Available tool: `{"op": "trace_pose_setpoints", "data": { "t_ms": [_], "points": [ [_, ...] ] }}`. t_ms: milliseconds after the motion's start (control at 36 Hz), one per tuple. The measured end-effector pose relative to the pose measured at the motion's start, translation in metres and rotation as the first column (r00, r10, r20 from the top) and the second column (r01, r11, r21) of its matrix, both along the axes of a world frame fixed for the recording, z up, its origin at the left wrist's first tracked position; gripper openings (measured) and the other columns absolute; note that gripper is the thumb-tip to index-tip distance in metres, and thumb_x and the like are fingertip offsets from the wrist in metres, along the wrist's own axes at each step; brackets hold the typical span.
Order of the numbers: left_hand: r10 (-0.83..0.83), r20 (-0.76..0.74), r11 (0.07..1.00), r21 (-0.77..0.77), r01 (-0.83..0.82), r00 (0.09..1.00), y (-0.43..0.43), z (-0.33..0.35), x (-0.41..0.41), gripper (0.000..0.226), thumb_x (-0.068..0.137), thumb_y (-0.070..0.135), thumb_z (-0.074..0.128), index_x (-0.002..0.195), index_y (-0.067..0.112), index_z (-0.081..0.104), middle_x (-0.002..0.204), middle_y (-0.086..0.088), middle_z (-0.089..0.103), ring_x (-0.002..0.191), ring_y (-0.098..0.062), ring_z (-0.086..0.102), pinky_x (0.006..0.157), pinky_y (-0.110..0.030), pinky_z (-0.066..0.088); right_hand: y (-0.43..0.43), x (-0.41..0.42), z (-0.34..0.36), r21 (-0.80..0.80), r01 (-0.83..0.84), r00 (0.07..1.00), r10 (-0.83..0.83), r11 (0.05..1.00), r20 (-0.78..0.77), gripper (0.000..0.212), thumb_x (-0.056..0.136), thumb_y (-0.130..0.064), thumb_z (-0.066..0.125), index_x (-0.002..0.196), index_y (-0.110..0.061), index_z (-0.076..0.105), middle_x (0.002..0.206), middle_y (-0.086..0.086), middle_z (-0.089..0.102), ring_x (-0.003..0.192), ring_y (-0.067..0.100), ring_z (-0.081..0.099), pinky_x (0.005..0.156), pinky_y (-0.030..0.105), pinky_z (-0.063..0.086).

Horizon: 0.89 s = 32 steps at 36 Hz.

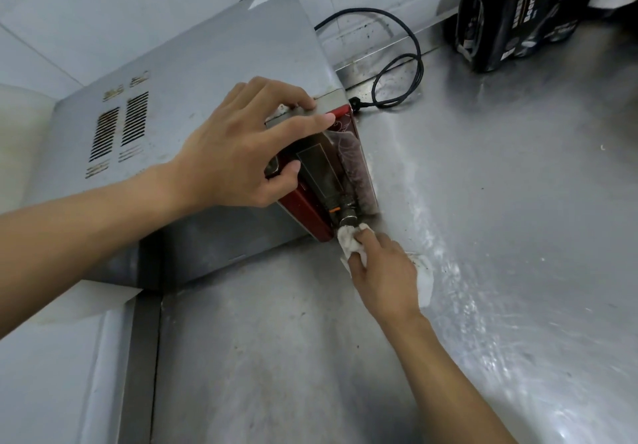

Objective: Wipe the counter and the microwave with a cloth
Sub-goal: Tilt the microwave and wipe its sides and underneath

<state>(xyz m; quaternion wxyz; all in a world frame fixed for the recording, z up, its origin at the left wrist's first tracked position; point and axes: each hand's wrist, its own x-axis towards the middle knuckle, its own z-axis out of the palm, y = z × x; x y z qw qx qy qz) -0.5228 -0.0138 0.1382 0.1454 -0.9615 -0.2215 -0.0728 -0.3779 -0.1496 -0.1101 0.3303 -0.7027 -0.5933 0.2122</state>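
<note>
A grey metal microwave [193,74] with a red front panel stands on the steel counter [500,202] at the left. My left hand [238,153] grips the top front corner of the microwave, fingers over the top edge and thumb on the front. My right hand [383,274] holds a white cloth [350,241] bunched in its fingers and presses it against the knob at the lower end of the red panel. Part of the cloth hangs out under the hand on the counter.
A black power cord [411,64] loops on the counter behind the microwave. A dark shrink-wrapped pack of beer cans [518,15] stands at the back right. Tiled wall runs behind. The counter edge lies at the lower left.
</note>
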Motion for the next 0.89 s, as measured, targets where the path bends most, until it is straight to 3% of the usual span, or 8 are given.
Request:
{"op": "trace_pose_setpoints", "data": {
  "t_ms": [83,194,278,444,556,694,778,889],
  "points": [
    [-0.005,-0.001,1.000,-0.003,0.005,1.000,0.000,0.000,0.000,0.051,0.090,0.023,0.063,0.138,0.007,0.066,0.129,-0.022,0.061,0.112,-0.039,0.058,0.092,-0.048,0.046,-0.003,-0.001,-0.002,0.057,0.049,0.999,-0.048,0.997,-0.026,0.030,0.093,-0.027,0.061,0.122,-0.019,0.060,0.099,0.006,0.067,0.083,0.027,0.064,0.063,0.043,0.054],
    [-0.009,0.002,1.000,-0.003,0.009,1.000,0.001,-0.001,0.000,0.051,0.090,0.024,0.063,0.138,0.007,0.065,0.129,-0.022,0.061,0.112,-0.038,0.058,0.091,-0.048,0.046,0.012,-0.011,0.005,0.000,0.094,0.996,-0.094,0.996,0.006,0.032,0.094,-0.035,0.047,0.120,-0.019,0.058,0.100,0.008,0.066,0.077,0.031,0.064,0.059,0.043,0.054],
    [-0.008,0.005,1.000,0.005,0.008,1.000,0.000,-0.001,0.000,0.051,0.091,0.024,0.062,0.138,0.007,0.065,0.130,-0.022,0.061,0.112,-0.039,0.058,0.092,-0.048,0.046,0.019,-0.015,0.007,-0.041,0.106,0.993,-0.103,0.994,0.055,0.027,0.095,-0.032,0.056,0.117,-0.018,0.059,0.097,0.009,0.066,0.075,0.033,0.064,0.056,0.040,0.050],
    [-0.005,-0.006,1.000,0.014,0.005,1.000,0.000,-0.001,0.000,0.051,0.092,0.026,0.062,0.140,0.007,0.063,0.131,-0.022,0.060,0.111,-0.039,0.057,0.092,-0.049,0.046,0.024,-0.008,0.010,-0.154,0.041,0.999,-0.040,0.987,0.008,0.025,0.101,-0.034,0.053,0.122,-0.022,0.055,0.106,0.006,0.065,0.087,0.031,0.064,0.068,0.041,0.051],
    [-0.006,0.001,1.000,0.013,0.006,1.000,0.000,-0.001,0.000,0.051,0.090,0.023,0.063,0.139,0.007,0.065,0.129,-0.022,0.061,0.110,-0.039,0.059,0.091,-0.050,0.047,0.013,0.000,0.007,-0.023,0.040,0.993,-0.042,0.999,-0.110,0.019,0.097,-0.033,0.051,0.114,-0.024,0.054,0.099,0.002,0.065,0.079,0.026,0.064,0.064,0.043,0.053],
    [-0.008,0.006,1.000,0.013,0.008,1.000,0.001,-0.001,-0.001,0.051,0.089,0.023,0.064,0.138,0.007,0.066,0.129,-0.021,0.061,0.110,-0.039,0.059,0.091,-0.049,0.046,0.005,-0.005,0.008,0.157,0.144,0.961,-0.100,0.977,-0.258,0.029,0.097,-0.034,0.047,0.123,-0.025,0.056,0.108,0.000,0.064,0.087,0.021,0.064,0.069,0.040,0.054],
    [-0.007,0.005,1.000,0.017,0.007,1.000,0.000,-0.001,0.000,0.051,0.089,0.023,0.064,0.137,0.007,0.066,0.129,-0.022,0.062,0.109,-0.039,0.059,0.090,-0.050,0.046,0.017,-0.008,0.011,0.101,0.187,0.953,-0.155,0.977,-0.262,0.026,0.101,-0.025,0.054,0.126,-0.022,0.058,0.109,0.002,0.062,0.088,0.021,0.064,0.069,0.038,0.052],
    [-0.014,0.002,1.000,0.014,0.014,1.000,0.000,-0.001,0.000,0.051,0.090,0.023,0.063,0.138,0.007,0.065,0.129,-0.022,0.061,0.111,-0.040,0.059,0.091,-0.051,0.046,0.030,-0.002,0.016,-0.093,0.148,0.971,-0.162,0.985,-0.174,0.015,0.101,-0.024,0.053,0.114,-0.018,0.054,0.098,0.001,0.059,0.085,0.027,0.061,0.064,0.037,0.040]
  ]
}}
